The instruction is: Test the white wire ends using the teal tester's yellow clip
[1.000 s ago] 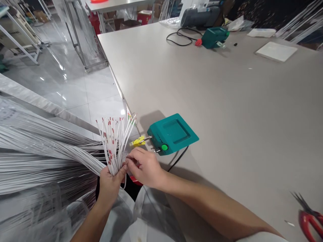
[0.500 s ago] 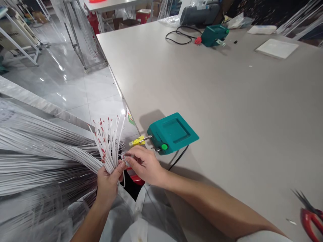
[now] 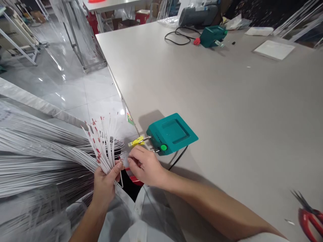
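Observation:
My left hand (image 3: 104, 183) grips a thick bundle of thin white wires (image 3: 99, 148) whose red-tipped ends fan upward; the rest of the bundle sweeps off to the left. My right hand (image 3: 143, 164) is beside it, fingers pinched at one wire end close to my left thumb. Just beyond my right hand a small teal box (image 3: 173, 133) with a green button sits at the table's near edge, and a yellow clip (image 3: 135, 141) on a metal probe sticks out of its left side.
The grey table (image 3: 227, 101) stretches to the right. Red-handled scissors (image 3: 309, 215) lie at the lower right. A second teal box (image 3: 213, 35) with a black cable, a white sheet (image 3: 274, 49) and clutter sit at the far end. Shiny floor and metal racks lie to the left.
The fanned wire ends have tilted and shifted left as my left hand turned. My right hand stays pinched at the bundle's edge, slightly separated from the left thumb.

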A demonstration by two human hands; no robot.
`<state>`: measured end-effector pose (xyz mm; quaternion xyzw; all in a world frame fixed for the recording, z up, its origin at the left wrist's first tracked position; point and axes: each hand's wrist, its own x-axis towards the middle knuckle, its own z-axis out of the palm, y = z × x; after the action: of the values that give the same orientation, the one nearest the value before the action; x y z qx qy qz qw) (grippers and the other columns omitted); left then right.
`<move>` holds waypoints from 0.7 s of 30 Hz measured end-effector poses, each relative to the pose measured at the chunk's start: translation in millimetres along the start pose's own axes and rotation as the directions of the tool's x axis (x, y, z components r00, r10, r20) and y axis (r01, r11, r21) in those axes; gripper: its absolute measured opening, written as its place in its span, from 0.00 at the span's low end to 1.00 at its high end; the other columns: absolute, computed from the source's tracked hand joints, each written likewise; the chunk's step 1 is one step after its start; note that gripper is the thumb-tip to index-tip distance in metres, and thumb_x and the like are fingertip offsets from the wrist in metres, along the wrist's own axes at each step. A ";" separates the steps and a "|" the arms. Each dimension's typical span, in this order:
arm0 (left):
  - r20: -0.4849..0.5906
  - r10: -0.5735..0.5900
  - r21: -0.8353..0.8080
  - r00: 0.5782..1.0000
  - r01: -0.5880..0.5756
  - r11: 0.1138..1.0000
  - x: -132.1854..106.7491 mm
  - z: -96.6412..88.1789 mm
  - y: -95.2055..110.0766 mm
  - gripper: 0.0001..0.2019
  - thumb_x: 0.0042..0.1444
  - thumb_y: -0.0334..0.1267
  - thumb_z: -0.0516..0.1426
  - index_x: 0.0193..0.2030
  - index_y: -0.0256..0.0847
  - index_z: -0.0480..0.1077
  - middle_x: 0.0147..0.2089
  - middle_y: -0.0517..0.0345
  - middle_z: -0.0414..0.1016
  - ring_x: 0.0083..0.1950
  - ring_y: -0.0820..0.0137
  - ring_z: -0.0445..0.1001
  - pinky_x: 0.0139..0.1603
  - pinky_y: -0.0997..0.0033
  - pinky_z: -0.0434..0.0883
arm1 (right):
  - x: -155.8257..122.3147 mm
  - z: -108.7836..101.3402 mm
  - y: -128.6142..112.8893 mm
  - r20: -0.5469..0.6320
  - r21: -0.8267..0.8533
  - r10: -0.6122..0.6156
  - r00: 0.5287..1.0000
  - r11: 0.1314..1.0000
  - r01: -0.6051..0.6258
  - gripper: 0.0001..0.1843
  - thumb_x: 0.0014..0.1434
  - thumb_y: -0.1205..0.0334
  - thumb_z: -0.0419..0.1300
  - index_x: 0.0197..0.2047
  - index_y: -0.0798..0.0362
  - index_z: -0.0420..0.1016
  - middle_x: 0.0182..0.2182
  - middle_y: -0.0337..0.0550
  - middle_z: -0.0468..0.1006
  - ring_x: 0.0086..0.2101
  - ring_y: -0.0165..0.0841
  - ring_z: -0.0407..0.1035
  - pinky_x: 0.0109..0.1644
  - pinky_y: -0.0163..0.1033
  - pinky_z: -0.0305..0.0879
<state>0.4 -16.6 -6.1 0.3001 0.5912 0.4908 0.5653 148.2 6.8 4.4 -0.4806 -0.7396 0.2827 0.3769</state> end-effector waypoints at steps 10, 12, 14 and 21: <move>0.116 -0.001 0.117 0.993 -0.012 0.993 1.8 -6.6 -7.6 0.07 0.45 0.36 0.62 0.24 0.35 0.71 0.16 0.65 0.63 0.18 0.81 0.57 0.18 0.80 0.56 | 1.7 4.5 0.5 -0.027 0.211 0.025 0.999 0.977 -0.019 0.04 0.55 0.66 0.55 0.33 0.54 0.71 0.29 0.43 0.74 0.30 0.29 0.67 0.34 0.34 0.64; 0.137 -0.005 0.137 0.991 -0.014 0.990 1.6 -7.2 -8.8 0.08 0.44 0.36 0.63 0.22 0.35 0.70 0.15 0.66 0.61 0.18 0.81 0.57 0.18 0.80 0.56 | 2.2 5.8 -0.7 -0.025 0.221 0.050 0.998 0.974 -0.043 0.04 0.54 0.66 0.56 0.30 0.54 0.72 0.27 0.41 0.73 0.28 0.29 0.66 0.33 0.33 0.64; 0.135 -0.006 0.118 0.991 -0.010 0.993 0.8 -6.3 -9.4 0.07 0.44 0.36 0.63 0.23 0.35 0.70 0.16 0.66 0.62 0.18 0.81 0.57 0.18 0.80 0.56 | 2.9 6.4 -2.2 -0.029 0.228 0.064 0.998 0.972 -0.056 0.06 0.54 0.68 0.55 0.27 0.54 0.71 0.25 0.41 0.73 0.28 0.29 0.66 0.33 0.34 0.63; 0.046 0.001 0.001 0.999 -0.001 1.000 -5.0 3.5 -5.6 0.06 0.43 0.35 0.63 0.26 0.36 0.72 0.20 0.63 0.70 0.19 0.81 0.61 0.18 0.82 0.59 | 3.8 8.4 -4.8 0.006 0.445 0.200 0.980 0.877 -0.181 0.08 0.54 0.67 0.54 0.25 0.55 0.70 0.22 0.39 0.70 0.26 0.27 0.64 0.31 0.33 0.62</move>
<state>5.7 -22.2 -8.9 0.3119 0.5780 0.4837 0.5785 137.9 8.0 4.5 -0.4581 -0.5971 0.4696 0.4616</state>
